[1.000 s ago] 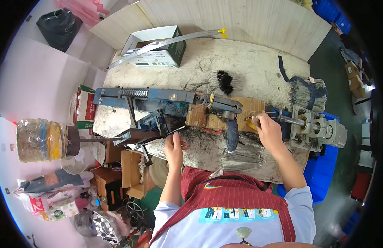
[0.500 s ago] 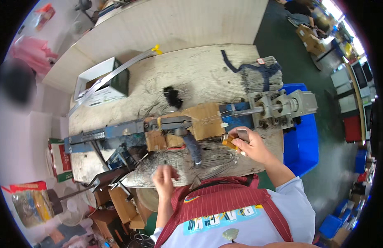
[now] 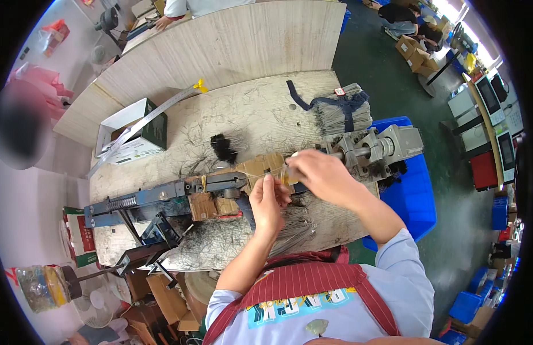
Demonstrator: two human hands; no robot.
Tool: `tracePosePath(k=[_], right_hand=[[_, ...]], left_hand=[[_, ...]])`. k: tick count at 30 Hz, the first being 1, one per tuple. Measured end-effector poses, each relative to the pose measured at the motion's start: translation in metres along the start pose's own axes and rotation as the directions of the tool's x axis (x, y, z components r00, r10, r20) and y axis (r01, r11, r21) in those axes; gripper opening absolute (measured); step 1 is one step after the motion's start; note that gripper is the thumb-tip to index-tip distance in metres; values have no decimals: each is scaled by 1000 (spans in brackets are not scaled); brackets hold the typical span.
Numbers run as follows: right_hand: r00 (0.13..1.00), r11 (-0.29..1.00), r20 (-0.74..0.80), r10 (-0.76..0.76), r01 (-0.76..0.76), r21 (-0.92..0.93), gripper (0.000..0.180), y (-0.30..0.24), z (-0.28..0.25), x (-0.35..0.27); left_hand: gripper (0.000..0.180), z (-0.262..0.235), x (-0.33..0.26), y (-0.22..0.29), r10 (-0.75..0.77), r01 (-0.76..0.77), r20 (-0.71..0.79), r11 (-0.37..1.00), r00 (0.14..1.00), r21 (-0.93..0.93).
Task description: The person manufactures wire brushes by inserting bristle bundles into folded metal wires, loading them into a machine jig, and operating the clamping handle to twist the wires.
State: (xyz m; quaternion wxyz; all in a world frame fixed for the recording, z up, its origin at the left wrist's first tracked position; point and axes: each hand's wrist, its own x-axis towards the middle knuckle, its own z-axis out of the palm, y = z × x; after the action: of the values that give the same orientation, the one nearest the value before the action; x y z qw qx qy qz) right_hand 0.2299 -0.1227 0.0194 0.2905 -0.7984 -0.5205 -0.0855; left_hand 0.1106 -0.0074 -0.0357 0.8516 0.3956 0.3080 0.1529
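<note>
My right hand (image 3: 324, 175) is closed around a small amber-yellow thing (image 3: 289, 176), its kind mostly hidden by the fingers. Just left of it, my left hand (image 3: 267, 202) has its thumb and fingers pinched together; I cannot make out what is between them. Both hands are over a long blue metal machine (image 3: 145, 198), close to the cardboard (image 3: 258, 167) wrapped around its middle. A dark wrapped handle (image 3: 245, 211) sticks out beside my left hand. At the machine's right end is a grey metal shaft and motor assembly (image 3: 387, 148).
Behind the machine lie a black bristle tuft (image 3: 223, 148) and a wire bundle (image 3: 344, 112) tied with dark cloth. A metal ruler (image 3: 145, 121) rests across an open box (image 3: 146, 144) at left. Loose wires (image 3: 292, 230) cover the bench front. A blue bin (image 3: 419, 201) stands right.
My right hand has moved left and inward with the amber-yellow thing. My left hand has come up from the bench's front edge to meet it. A person's arm now shows beyond the partition.
</note>
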Motion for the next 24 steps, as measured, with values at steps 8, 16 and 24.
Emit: tracePosePath(k=[8,16,24], right_hand=[[835,802,355,-421,525,-283,19,-9,-10,17],[872,999,489,18,9,-52,19,7,22,64],[728,976,669,-148,-1,216,24,20,12,71]], left_hand=[[30,-8,5,-7,245,-241,-13,960,969,146],[32,-1,-6,0,78,-79,17,996,997,28],[34,-1,-8,2,50,-50,-22,999,998,-7]])
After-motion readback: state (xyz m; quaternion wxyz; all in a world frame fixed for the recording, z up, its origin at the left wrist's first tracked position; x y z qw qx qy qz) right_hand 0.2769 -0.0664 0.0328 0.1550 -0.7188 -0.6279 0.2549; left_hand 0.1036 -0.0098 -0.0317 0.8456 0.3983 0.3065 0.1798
